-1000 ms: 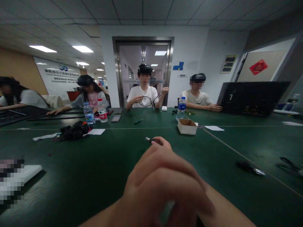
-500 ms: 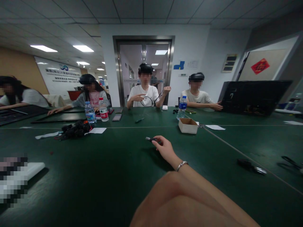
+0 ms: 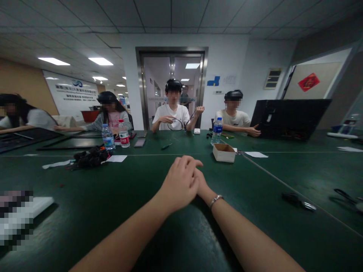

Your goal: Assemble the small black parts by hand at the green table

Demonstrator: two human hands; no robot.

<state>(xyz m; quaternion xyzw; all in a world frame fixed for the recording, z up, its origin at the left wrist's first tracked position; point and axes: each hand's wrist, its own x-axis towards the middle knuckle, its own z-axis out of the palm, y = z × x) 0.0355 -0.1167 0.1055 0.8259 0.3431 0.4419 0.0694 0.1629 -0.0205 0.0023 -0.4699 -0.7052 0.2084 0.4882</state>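
Currently, left hand [image 3: 181, 181]: showing its back to the camera while its fingers are bending forward over the right hand [image 3: 202, 183]; the two are touching at the centre of an imagined clock-face on the green worktop [image 3: 119, 200].
Left forearm [image 3: 124, 234]: slanting in from seven o'clock and pointing toward one.
Right forearm [image 3: 246, 230]: slanting in from five o'clock and pointing toward eleven, while a metal bracelet [image 3: 217, 201] is circling the wrist.
Left grip: resting across the right hand; cannot tell whether it is also grasping an object.
Right grip: mostly hiding behind the left hand; cannot tell whether it is clenching, holding something or lying loose.
Small open box [image 3: 224, 155]: sitting near the hands at two o'clock, not touching them.
Blue-capped bottle [image 3: 217, 132]: standing upright just behind the box, toward one o'clock.
Slim green tool [image 3: 166, 146]: lying at eleven o'clock.
Two bottles [image 3: 124, 138]: standing side by side at ten o'clock.
Black tangle [image 3: 91, 158]: lying between nine and ten, a paper sheet [image 3: 117, 158] resting just beside it.
Dark item with shiny end [image 3: 293, 198]: lying well apart at three o'clock.
Person opposite [image 3: 170, 113]: sitting at twelve o'clock, holding both hands above the worktop.
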